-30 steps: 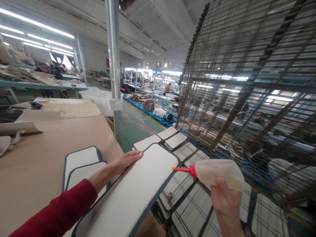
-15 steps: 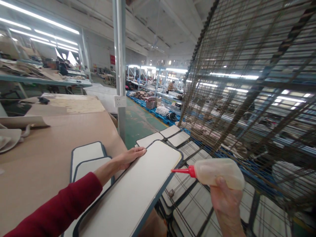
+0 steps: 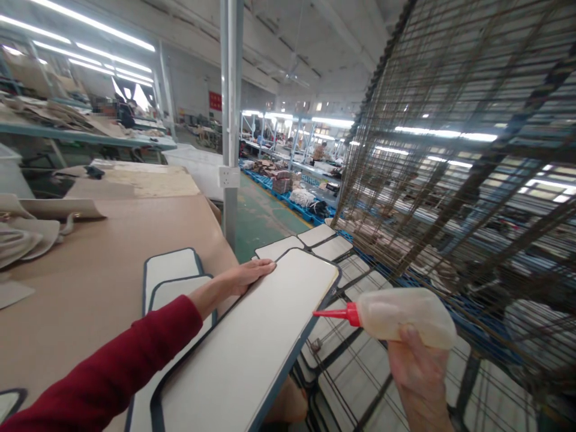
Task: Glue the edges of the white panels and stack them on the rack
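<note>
Steadying left hand (image 3: 254, 274): fingers closed on panel (image 3: 256, 330), 6 o'clock; keep firm.
Bottle (image 3: 405, 309): 4 o'clock; tip should trace the edge evenly.
Right hand (image 3: 418, 372): fingers wrapped round bottle; squeeze lightly.
Table (image 3: 121, 240): three white boards (image 3: 171, 263), 8 o'clock.
Held: one panel, one bottle.
Rack (image 3: 450, 120): boards, count unclear.

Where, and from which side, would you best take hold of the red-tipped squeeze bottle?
I would take the squeeze bottle by its broad, rounded body from below, as the right hand does. It is nearly level, and the slim red nozzle points towards the held white panel, so that end is probably best left free.
</note>
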The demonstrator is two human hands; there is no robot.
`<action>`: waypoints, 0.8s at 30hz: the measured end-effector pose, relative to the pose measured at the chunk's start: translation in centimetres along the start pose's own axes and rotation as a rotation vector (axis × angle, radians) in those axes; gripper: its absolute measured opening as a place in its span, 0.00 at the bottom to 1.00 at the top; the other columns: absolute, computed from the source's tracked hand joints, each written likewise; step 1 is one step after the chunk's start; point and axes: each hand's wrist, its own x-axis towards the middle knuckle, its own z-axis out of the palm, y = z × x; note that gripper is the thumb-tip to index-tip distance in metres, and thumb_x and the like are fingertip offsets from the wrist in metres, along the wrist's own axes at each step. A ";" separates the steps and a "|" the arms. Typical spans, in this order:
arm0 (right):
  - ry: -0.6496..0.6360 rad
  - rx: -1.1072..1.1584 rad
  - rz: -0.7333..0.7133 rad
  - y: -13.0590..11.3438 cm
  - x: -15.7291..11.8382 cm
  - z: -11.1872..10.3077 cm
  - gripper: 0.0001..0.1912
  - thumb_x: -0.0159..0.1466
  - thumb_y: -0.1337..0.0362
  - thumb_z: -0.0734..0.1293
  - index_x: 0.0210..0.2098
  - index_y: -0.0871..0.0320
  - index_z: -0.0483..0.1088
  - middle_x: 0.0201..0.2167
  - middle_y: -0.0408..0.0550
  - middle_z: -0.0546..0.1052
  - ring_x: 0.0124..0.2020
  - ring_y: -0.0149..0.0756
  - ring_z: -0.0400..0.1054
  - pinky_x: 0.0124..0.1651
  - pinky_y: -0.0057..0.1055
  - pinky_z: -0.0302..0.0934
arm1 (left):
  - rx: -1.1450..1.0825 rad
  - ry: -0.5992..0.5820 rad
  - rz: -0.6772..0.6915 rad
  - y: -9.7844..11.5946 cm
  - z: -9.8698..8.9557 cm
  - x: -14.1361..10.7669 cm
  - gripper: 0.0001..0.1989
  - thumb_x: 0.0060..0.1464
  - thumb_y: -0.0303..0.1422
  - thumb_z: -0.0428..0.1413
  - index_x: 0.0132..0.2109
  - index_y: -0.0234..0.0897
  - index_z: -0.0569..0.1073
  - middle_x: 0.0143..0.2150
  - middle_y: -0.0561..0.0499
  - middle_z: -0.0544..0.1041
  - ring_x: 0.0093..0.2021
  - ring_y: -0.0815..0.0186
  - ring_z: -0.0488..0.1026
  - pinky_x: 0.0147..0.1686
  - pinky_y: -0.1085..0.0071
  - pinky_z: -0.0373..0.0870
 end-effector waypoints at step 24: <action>-0.076 -0.172 0.019 -0.3 -1.0 -0.1 0.25 0.53 0.60 0.71 0.49 0.56 0.67 0.38 0.50 0.76 0.41 0.42 0.71 0.41 0.36 0.69 | 0.077 0.037 -0.055 1.6 0.5 1.2 0.15 0.46 0.41 0.62 0.35 0.36 0.69 0.31 0.50 0.77 0.26 0.65 0.72 0.27 0.68 0.72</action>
